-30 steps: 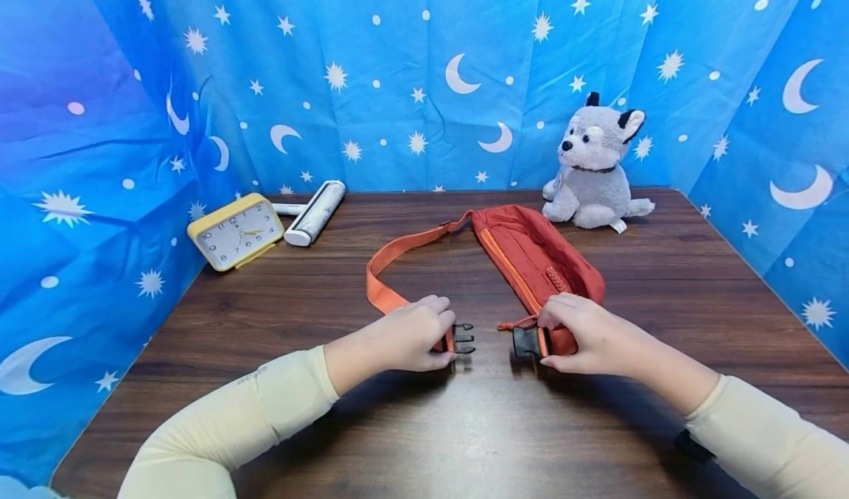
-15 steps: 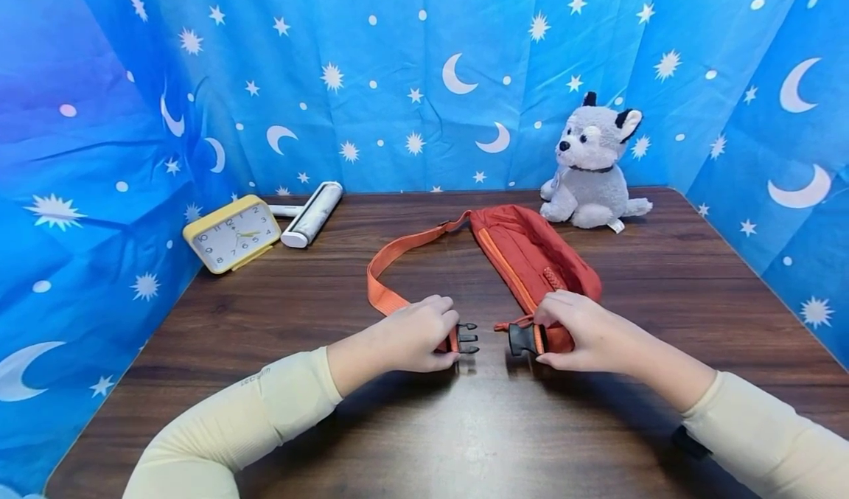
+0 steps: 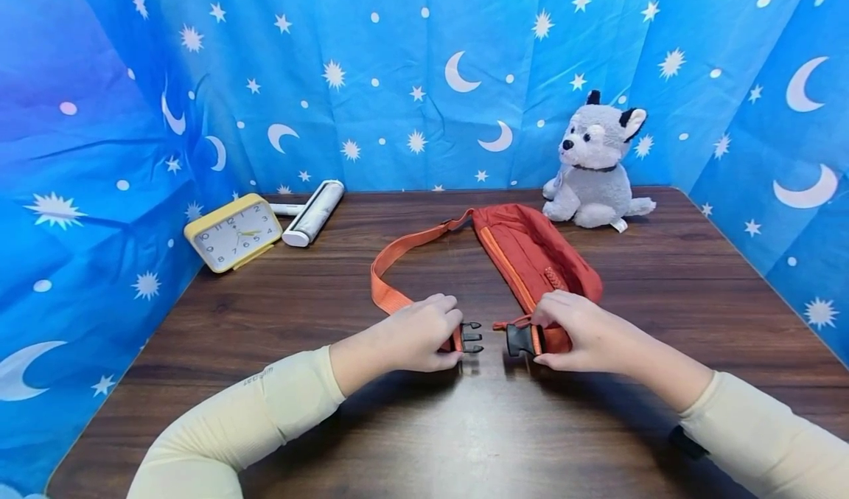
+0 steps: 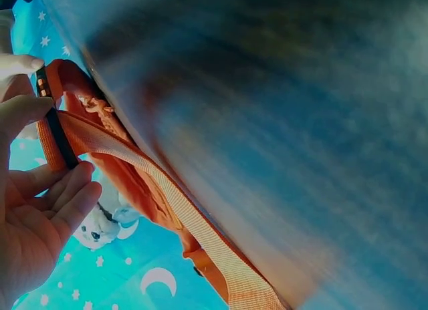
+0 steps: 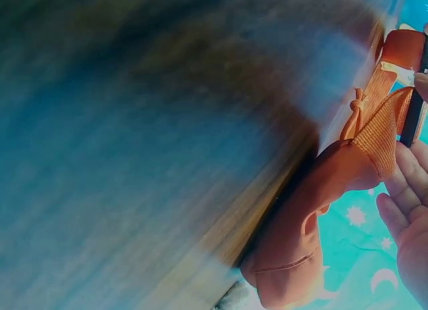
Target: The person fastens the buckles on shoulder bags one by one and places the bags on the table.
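Observation:
A red waist bag (image 3: pixel 530 252) with an orange zip lies on the table, its orange strap (image 3: pixel 391 263) looping out to the left. My left hand (image 3: pixel 421 335) pinches the strap end at the pronged black buckle half (image 3: pixel 472 337), prongs pointing right. Opposite it, my right hand (image 3: pixel 580 335) pinches the black socket half (image 3: pixel 520 340) at the bag's near end. A small gap separates the two halves. In the left wrist view, thumb and fingers hold the buckle's edges (image 4: pixel 61 136). The right wrist view catches the socket half (image 5: pixel 414 113) between fingers and thumb, partly cut off.
A yellow alarm clock (image 3: pixel 235 234) and a white lint roller (image 3: pixel 314 214) lie at the back left of the brown table (image 3: pixel 424 440). Behind the bag, at the back right, sits a grey plush dog (image 3: pixel 593 163). A blue star-and-moon curtain (image 3: pixel 398 49) encloses the back and sides.
Both buckle halves have come a little closer together: my left hand has shifted slightly right and my right hand slightly left. The bag has stayed nearly in place.

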The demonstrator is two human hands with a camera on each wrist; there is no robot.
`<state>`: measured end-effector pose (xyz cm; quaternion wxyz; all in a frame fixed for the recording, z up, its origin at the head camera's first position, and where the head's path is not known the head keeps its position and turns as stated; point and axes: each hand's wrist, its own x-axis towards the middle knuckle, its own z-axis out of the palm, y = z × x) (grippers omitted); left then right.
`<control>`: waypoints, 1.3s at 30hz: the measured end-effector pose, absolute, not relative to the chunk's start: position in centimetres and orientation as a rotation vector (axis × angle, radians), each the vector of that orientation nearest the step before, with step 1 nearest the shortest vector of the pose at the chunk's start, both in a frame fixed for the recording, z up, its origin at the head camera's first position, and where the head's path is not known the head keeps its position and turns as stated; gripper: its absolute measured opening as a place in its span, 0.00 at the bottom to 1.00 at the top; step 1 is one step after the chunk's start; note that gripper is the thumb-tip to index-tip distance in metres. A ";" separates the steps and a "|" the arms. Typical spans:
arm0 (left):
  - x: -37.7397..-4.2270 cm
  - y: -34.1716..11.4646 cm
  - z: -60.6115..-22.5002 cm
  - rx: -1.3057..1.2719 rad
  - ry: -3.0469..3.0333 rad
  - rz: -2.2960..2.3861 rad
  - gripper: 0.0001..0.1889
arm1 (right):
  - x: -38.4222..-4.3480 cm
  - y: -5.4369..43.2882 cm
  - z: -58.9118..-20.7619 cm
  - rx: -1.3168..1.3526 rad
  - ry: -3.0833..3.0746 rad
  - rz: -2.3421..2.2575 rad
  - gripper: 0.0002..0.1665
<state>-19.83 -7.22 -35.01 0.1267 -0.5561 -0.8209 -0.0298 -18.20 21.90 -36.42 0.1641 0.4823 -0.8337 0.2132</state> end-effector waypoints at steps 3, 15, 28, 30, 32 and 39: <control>-19.7 -7.2 -35.0 -1.615 -2.385 -0.088 0.11 | -18.2 21.8 -36.5 1.379 -2.373 0.602 0.24; -19.6 -7.0 -35.2 -1.616 -2.355 -0.102 0.12 | -18.1 21.4 -36.3 1.383 -2.376 0.613 0.24; -19.4 -6.6 -35.0 -1.633 -2.330 -0.087 0.12 | -18.2 21.1 -36.0 1.394 -2.369 0.610 0.24; -19.3 -6.6 -35.0 -1.630 -2.329 -0.083 0.13 | -18.2 21.0 -36.0 1.391 -2.376 0.605 0.24; -19.3 -6.5 -34.9 -1.628 -2.324 -0.080 0.13 | -18.2 20.9 -35.9 1.385 -2.385 0.600 0.24; -19.2 -6.4 -35.0 -1.628 -2.302 -0.080 0.13 | -18.2 20.7 -35.9 1.388 -2.381 0.610 0.24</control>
